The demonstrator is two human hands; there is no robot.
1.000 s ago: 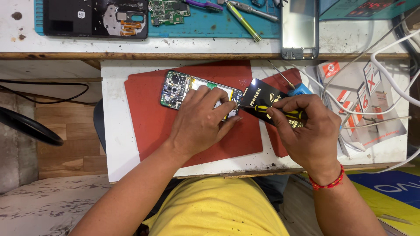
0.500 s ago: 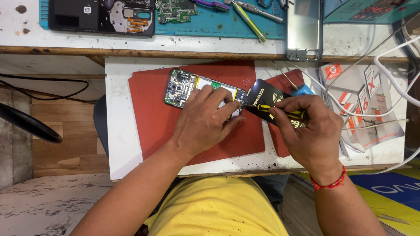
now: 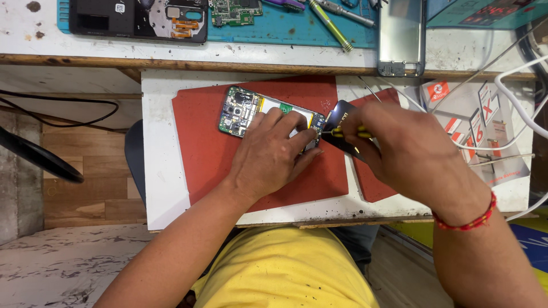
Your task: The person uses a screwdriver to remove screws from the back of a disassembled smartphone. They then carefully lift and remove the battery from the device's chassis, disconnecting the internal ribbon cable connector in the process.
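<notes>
Head view: at frame centre, your left hand (image 3: 274, 151) pressed flat, fingers spread, on the opened phone (image 3: 251, 114) on the red mat (image 3: 200, 148), while your right hand (image 3: 411, 154) pinched a yellow-handled screwdriver (image 3: 345, 133) at its lower end, apparently mid-unscrewing, needing steady tip alignment.

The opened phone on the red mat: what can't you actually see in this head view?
- Opened phone: lower half hidden under the left hand.
- Yellow-handled tool: tip too small, handle buried in the right hand.
- Black card: mostly covered by that hand.
- Silver frame: top cut off by the edge.
</notes>
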